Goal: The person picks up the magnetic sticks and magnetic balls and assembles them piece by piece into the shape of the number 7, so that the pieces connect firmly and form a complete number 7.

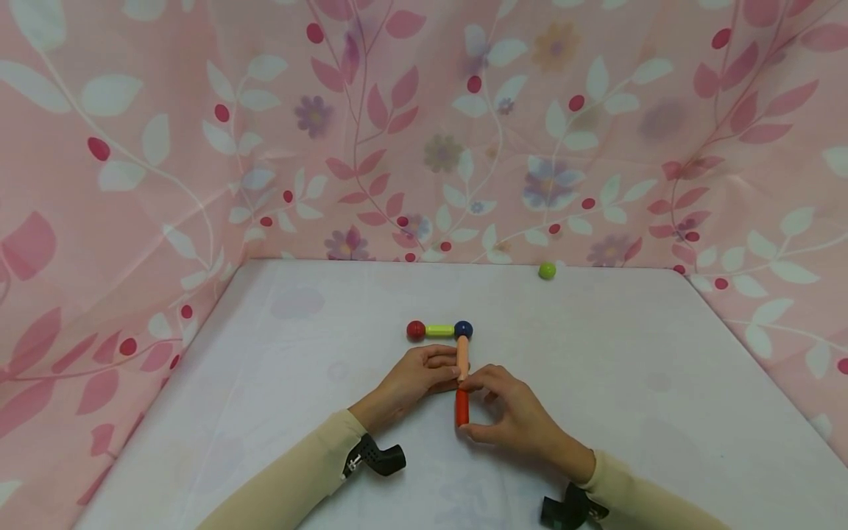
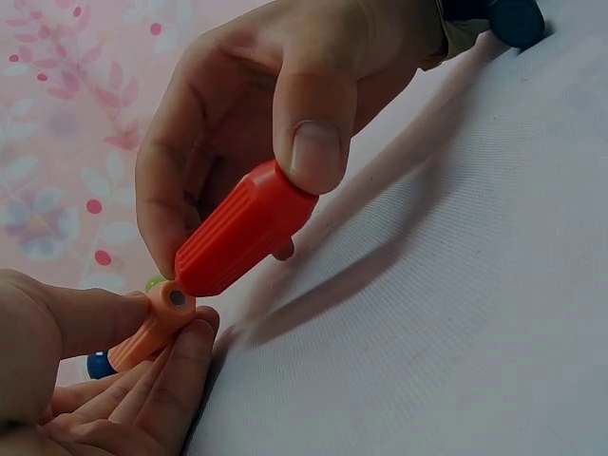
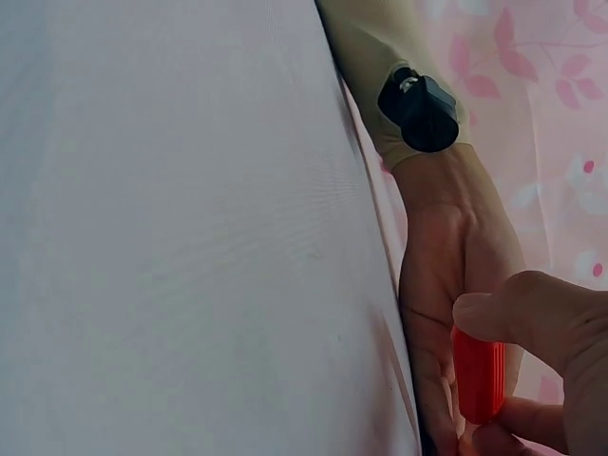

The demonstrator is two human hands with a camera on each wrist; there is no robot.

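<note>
My right hand [image 1: 513,412] pinches a red ribbed rod [image 2: 249,230] lengthwise, thumb on one end and a fingertip near the other. An orange rod [image 1: 462,357] is pinched between thumb and fingers of my left hand [image 1: 417,379]; a grey disc shows in its near end in the left wrist view. The red rod's far end lies close to that end; whether they touch I cannot tell. At the orange rod's far end sits a dark blue ball [image 1: 463,329]. From this ball a yellow-green rod [image 1: 440,331] runs left to a red ball [image 1: 416,330].
A green ball [image 1: 546,271] lies at the back edge of the white-covered table [image 1: 629,353]. Pink floral cloth [image 1: 397,132] hangs behind and at the sides. Each wrist wears a black camera mount [image 1: 380,456].
</note>
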